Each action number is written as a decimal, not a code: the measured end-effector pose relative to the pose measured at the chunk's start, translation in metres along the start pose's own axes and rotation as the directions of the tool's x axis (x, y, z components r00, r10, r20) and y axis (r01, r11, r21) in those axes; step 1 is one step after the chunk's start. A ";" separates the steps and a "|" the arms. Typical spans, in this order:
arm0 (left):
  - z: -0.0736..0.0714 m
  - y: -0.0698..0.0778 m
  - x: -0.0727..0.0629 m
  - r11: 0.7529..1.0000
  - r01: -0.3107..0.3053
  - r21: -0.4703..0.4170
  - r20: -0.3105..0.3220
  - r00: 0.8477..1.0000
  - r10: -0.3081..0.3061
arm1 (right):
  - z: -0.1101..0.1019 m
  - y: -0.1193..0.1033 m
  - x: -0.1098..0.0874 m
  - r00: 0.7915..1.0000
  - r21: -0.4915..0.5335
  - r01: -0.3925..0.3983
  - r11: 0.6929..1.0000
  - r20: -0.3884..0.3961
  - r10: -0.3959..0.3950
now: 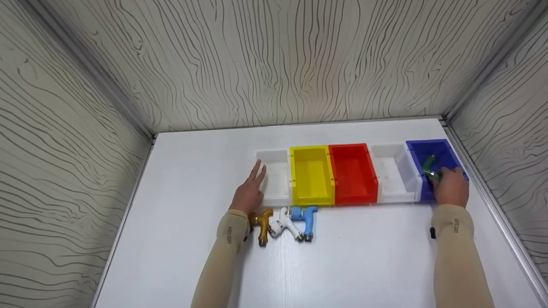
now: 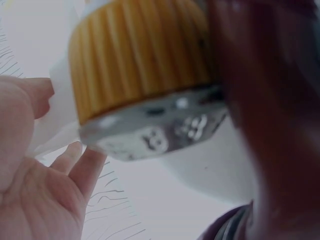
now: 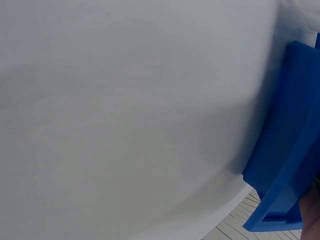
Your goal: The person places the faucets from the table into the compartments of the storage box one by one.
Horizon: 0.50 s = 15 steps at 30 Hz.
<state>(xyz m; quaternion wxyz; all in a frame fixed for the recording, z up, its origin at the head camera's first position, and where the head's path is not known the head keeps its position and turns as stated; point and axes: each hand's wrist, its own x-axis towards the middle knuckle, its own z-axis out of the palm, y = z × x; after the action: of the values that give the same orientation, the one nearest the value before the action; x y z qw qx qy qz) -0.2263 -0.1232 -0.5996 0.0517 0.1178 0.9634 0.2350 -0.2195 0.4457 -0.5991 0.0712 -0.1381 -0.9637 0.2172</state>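
Observation:
My right hand (image 1: 453,187) reaches over the front of the blue bin (image 1: 427,146) and grips a green tap (image 1: 428,164), which lies slanted inside the bin walls. In the right wrist view, only the blue bin's side (image 3: 285,125) and a bit of the hand (image 3: 311,212) show. The left hand (image 1: 248,193) has its fingers extended along the left side of the leftmost white bin (image 1: 275,201). Right by that wrist lies a mustard-yellow tap (image 1: 263,222); its ridged end (image 2: 142,55) fills much of the left wrist view.
A white tap (image 1: 291,223) and a light blue tap (image 1: 308,220) lie beside the yellow one, in front of the bins. Between the outer bins stand a yellow bin (image 1: 312,199), a red bin (image 1: 355,199) and another white bin (image 1: 396,196). Wood-patterned walls (image 1: 274,64) enclose the white table (image 1: 192,171).

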 end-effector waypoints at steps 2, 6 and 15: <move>0.001 -0.002 0.000 1.000 -0.009 0.001 -0.007 1.000 0.009 | 0.001 -0.001 0.001 1.000 -0.007 0.009 1.000 -0.012 -0.009; 0.002 -0.003 0.000 1.000 -0.012 0.007 -0.012 1.000 0.012 | 0.001 -0.002 0.003 1.000 -0.020 0.014 1.000 -0.015 -0.015; 0.002 -0.001 0.001 1.000 0.023 -0.001 0.013 1.000 -0.022 | 0.003 -0.005 0.001 1.000 -0.034 -0.012 0.999 -0.007 0.012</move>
<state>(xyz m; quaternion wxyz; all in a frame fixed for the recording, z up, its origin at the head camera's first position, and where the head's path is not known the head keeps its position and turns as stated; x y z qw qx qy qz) -0.2272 -0.1227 -0.6015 0.0609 0.1085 0.9642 0.2341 -0.2224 0.4406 -0.5992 0.0710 -0.1458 -0.9662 0.2005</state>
